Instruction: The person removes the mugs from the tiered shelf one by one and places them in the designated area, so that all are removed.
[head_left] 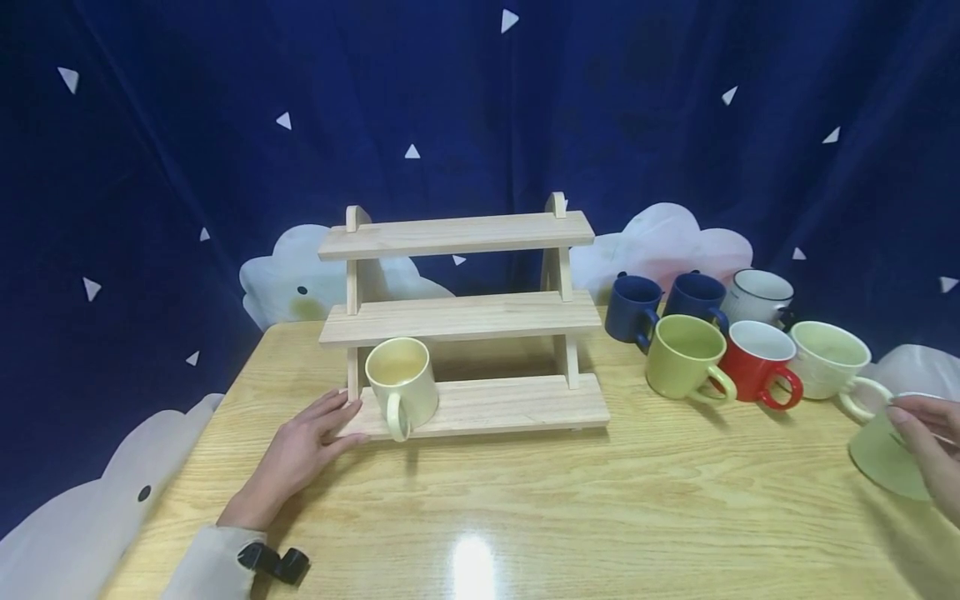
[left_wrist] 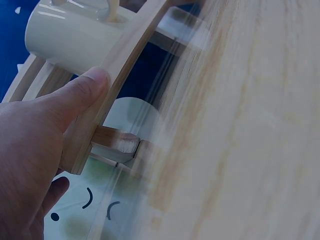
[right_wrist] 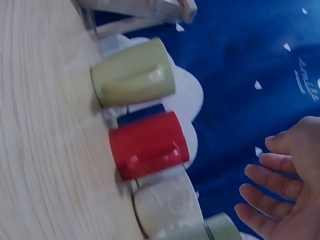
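At the left end of a three-tier wooden shelf (head_left: 480, 404), my left hand (head_left: 303, 446) grips the bottom board, its thumb (left_wrist: 90, 87) lying along the board in the left wrist view. A cream mug (head_left: 405, 387) stands upright on that board beside the hand, handle toward me. Far to the right, my right hand (head_left: 933, 442) hovers above a pale green mug (head_left: 888, 458), overlapping its rim in the head view. The right wrist view shows this hand's fingers (right_wrist: 272, 182) loosely spread, with nothing between them.
Right of the shelf stand two dark blue mugs (head_left: 632, 310), a white mug with a dark rim (head_left: 757, 297), an olive-green mug (head_left: 678, 367), a red mug (head_left: 750, 367) and a white mug (head_left: 825, 358). A navy curtain (head_left: 450, 100) hangs behind the wooden table (head_left: 562, 508).
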